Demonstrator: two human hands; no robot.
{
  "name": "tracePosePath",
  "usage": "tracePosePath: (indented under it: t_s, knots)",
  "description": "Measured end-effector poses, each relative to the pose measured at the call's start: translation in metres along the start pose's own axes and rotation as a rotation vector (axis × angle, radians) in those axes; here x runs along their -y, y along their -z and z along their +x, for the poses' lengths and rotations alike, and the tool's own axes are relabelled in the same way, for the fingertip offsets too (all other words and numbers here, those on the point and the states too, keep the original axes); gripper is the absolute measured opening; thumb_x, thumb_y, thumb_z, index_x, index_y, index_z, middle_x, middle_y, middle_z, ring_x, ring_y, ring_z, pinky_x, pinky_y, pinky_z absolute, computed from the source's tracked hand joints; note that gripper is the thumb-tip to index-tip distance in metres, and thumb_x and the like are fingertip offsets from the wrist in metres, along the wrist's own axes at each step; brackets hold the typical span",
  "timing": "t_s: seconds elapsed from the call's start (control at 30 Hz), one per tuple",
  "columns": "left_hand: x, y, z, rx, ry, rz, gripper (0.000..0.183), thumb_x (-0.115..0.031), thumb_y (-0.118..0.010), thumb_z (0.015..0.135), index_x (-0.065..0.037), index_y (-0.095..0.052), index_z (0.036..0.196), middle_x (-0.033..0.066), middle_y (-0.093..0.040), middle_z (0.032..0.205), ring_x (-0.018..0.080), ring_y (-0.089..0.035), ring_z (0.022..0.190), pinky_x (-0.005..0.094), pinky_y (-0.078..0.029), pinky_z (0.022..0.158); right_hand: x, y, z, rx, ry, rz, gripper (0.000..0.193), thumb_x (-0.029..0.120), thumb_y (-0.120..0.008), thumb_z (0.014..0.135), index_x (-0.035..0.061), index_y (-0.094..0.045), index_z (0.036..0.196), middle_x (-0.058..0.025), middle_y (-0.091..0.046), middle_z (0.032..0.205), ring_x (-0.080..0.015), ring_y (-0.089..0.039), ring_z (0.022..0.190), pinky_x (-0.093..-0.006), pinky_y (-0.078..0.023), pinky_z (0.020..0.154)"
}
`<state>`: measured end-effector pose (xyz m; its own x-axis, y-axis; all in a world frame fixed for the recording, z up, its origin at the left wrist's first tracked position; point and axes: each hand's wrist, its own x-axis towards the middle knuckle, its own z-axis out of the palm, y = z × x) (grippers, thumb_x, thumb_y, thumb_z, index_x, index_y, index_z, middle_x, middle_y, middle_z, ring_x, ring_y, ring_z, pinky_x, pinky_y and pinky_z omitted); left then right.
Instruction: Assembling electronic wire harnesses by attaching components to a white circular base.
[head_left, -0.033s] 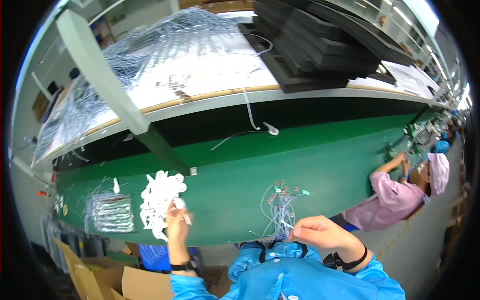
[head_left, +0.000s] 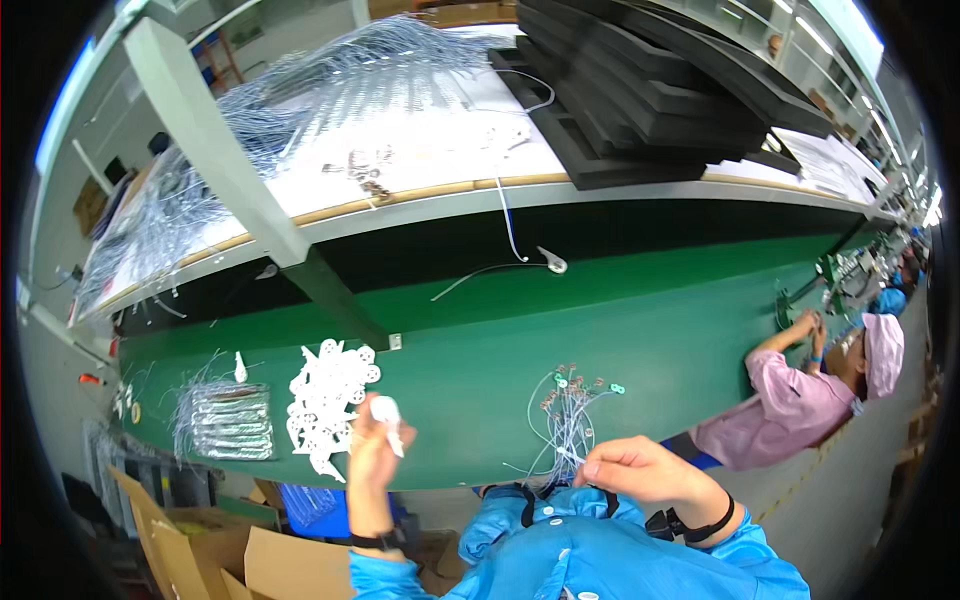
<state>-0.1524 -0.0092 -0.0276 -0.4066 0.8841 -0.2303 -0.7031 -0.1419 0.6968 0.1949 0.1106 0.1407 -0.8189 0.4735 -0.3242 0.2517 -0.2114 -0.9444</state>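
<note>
My left hand (head_left: 370, 462) is closed on a white plastic housing (head_left: 384, 409) with a rounded head and a narrow tail. It is just right of a pile of similar white plastic parts (head_left: 322, 425) on the green bench. At the bench's front edge, my right hand (head_left: 640, 468) has thumb and fingers pinched together on a thin cable with a pale end (head_left: 568, 455). That hand is beside a loose bundle of thin grey-blue cables (head_left: 568, 418), whose far ends carry small brown and green pieces.
Bundled cables (head_left: 232, 425) lie left of the pile. A post (head_left: 215, 150) supports a raised shelf with more cables and stacked black foam trays (head_left: 640, 100). A single cabled housing (head_left: 552, 262) lies further back. A co-worker in pink (head_left: 810, 400) sits right; cardboard boxes (head_left: 300, 565) stand lower left.
My left hand has moved slightly right, away from the pile, bringing the white housing with it. My right hand stays almost where it was. The whole view has shifted a little.
</note>
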Motion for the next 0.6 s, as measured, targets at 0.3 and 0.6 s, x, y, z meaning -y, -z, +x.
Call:
tracePosePath:
  t_s: [0.3,0.6]
  knots:
    - [0.020,-0.149,-0.087,0.451,0.179,-0.239,0.071,-0.016,-0.068,0.081,-0.001,-0.029,0.139,0.0132,-0.054,0.110,0.0239,-0.056,0.091,0.0339,-0.048,0.070,0.027,-0.012,0.021,0.293,0.031,-0.364,0.032,0.033,-0.048,0.093,0.0040,-0.062,0.090,-0.0091,-0.057,0.062,-0.0182,-0.055,0.055,-0.0331,-0.043,0.053]
    - [0.026,-0.175,-0.095,0.465,0.111,0.212,0.062,-0.008,-0.060,0.088,0.002,-0.026,0.140,0.0163,-0.048,0.125,0.0204,-0.055,0.101,0.0325,-0.046,0.083,0.024,-0.005,0.036,0.210,0.098,-0.434,0.029,0.028,-0.046,0.090,0.0038,-0.062,0.092,-0.0144,-0.063,0.073,-0.0277,-0.062,0.066,-0.0391,-0.048,0.060]
